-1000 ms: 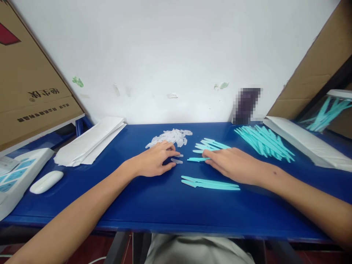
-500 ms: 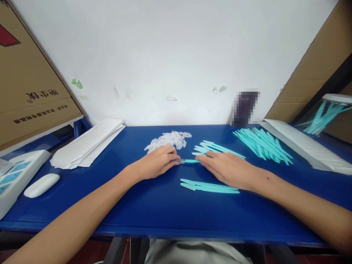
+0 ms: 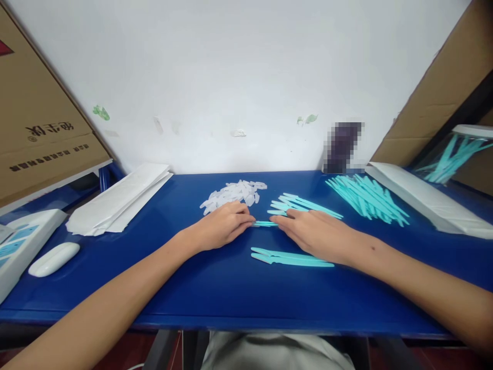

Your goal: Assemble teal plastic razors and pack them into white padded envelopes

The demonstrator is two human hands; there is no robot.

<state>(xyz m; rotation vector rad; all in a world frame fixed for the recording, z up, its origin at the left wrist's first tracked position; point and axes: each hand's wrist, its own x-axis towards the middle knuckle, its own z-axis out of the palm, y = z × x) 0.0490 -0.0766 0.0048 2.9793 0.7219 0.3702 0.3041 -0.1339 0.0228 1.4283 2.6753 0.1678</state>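
Note:
A turquoise eyebrow razor [image 3: 265, 224] is held level between my two hands, just above or on the blue table. My left hand [image 3: 226, 225] pinches its blade end, where the fingers mostly hide a clear cap. Closed on the handle is my right hand [image 3: 314, 231], which covers most of its length. Behind my left hand lies a heap of clear caps [image 3: 234, 193]. Several loose turquoise razors [image 3: 308, 203] lie just beyond my right hand. Nearer me, two more razors [image 3: 292, 258] rest side by side, blade ends pointing left.
A larger pile of turquoise razors [image 3: 367, 199] lies at the back right, beside a long white box [image 3: 431, 200]. A clear tub [image 3: 454, 154] at far right holds more. White paper bags [image 3: 119, 200], a white mouse-like object [image 3: 54, 259] and a white tray [image 3: 23, 241] occupy the left.
The gap between my hands has narrowed slightly, and the clear cap visible at my left fingertips is now mostly hidden. The camera view has shifted a little.

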